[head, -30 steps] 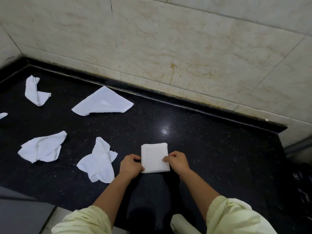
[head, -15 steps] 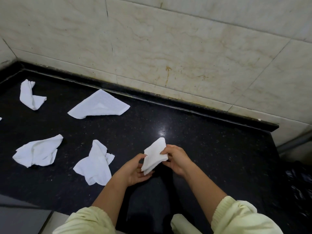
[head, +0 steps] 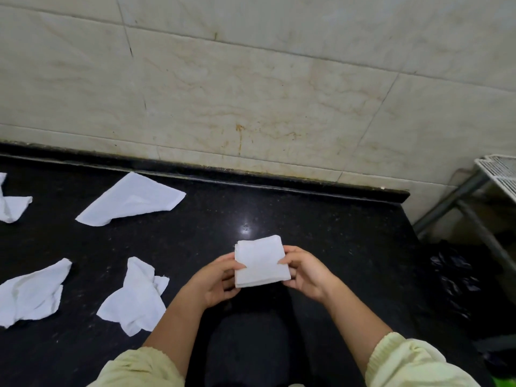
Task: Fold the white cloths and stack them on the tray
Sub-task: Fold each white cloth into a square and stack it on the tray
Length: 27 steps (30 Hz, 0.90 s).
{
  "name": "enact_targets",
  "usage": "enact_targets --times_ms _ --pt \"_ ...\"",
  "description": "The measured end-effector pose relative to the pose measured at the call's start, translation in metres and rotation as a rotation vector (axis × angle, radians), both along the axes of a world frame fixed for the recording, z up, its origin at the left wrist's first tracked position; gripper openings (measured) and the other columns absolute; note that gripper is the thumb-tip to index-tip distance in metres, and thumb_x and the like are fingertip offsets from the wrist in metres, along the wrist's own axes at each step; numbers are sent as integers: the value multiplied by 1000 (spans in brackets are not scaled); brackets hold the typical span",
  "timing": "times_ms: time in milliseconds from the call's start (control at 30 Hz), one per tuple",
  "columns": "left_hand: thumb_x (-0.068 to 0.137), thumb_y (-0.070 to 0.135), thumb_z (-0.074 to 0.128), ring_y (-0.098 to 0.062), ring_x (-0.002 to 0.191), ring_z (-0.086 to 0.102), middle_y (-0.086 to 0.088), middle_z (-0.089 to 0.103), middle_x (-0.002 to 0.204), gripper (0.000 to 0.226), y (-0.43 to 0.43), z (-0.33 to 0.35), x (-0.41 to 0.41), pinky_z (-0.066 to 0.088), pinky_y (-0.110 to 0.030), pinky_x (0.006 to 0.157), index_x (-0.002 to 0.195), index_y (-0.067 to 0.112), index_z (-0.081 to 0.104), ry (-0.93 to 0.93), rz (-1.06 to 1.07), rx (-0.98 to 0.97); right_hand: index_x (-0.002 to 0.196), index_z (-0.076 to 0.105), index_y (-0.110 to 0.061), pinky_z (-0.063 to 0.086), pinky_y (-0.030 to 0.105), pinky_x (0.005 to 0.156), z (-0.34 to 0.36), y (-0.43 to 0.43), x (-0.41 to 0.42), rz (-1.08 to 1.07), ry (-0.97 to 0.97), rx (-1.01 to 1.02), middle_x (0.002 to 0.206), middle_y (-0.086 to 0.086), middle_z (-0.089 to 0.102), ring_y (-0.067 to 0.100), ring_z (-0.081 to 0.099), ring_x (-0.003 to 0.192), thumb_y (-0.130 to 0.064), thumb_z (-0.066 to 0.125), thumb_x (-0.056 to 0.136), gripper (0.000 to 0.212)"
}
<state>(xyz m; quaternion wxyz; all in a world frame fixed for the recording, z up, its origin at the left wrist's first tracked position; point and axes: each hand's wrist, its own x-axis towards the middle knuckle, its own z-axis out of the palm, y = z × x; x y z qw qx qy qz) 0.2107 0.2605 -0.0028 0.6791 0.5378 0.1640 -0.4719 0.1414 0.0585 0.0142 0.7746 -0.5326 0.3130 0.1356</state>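
A small folded white cloth (head: 261, 261) is held flat just above the black counter (head: 321, 233), near its front. My left hand (head: 216, 280) grips its left edge and my right hand (head: 303, 270) grips its right edge, thumbs on top. Several unfolded white cloths lie on the counter to the left: a crumpled one (head: 136, 294) beside my left forearm, another (head: 30, 293) at the far left, a flatter triangular one (head: 131, 201) near the wall, and one (head: 11, 202) at the left frame edge. A white tray (head: 499, 170) shows at the right edge.
A tiled wall (head: 251, 93) rises behind the counter. The white tray sits on a grey metal rack (head: 458, 202) beyond the counter's right end. A black plastic bag (head: 455, 277) lies below, to the right of the counter.
The folded cloth lay flat on the counter a second ago. Both hands lifted it and now hold it level by its two side edges. The view has shifted right, showing the tray.
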Motion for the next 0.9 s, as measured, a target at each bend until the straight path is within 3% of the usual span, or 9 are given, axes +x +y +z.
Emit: enact_targets --times_ms 133,400,567,700,767,833,900 --pt "80 1 65 -20 94 66 -7 70 112 43 -17 23 4 52 -31 71 113 29 64 -113 -115 -13 115 60 -13 51 40 83 14 -17 -14 -118 -25 -29 104 12 66 25 65 93 -5 58 82 33" --pt "79 -5 67 -26 99 70 -7 72 110 49 -81 63 -9 58 -38 77 116 26 60 -245 -297 -91 107 59 -12 56 44 84 48 -67 -67 -270 -93 -146 111 14 66 30 66 101 -3 56 83 26" --pt "80 -5 67 -26 104 67 -9 69 115 49 -140 92 -44 58 -40 79 119 25 60 -308 -411 -133 102 59 -14 57 35 68 78 -120 -113 -331 -151 -190 106 12 65 23 65 89 -2 55 81 24" --pt "79 -5 68 -25 101 69 -8 70 114 52 -203 110 -90 59 -39 76 122 24 60 -361 -461 -147 104 58 -14 57 35 70 99 -184 -169 -357 -203 -233 103 12 64 22 65 88 -2 56 81 26" --pt "78 -4 70 -24 97 70 -8 71 113 53 -224 115 -102 59 -37 72 122 23 60 -374 -473 -172 104 58 -14 55 33 66 109 -202 -185 -352 -198 -264 95 10 64 16 66 77 -2 55 82 25" --pt "78 -2 71 -22 93 70 -7 71 111 52 -257 120 -128 58 -35 68 122 25 61 -394 -473 -183 104 57 -12 51 31 62 122 -232 -213 -347 -209 -279 80 5 59 7 60 54 0 54 83 25" --pt "79 0 71 -19 88 70 -5 72 108 50 -289 129 -153 57 -33 66 121 26 62 -407 -463 -206 102 56 -12 49 30 61 136 -261 -236 -350 -222 -290 75 4 56 6 55 46 1 52 83 24"
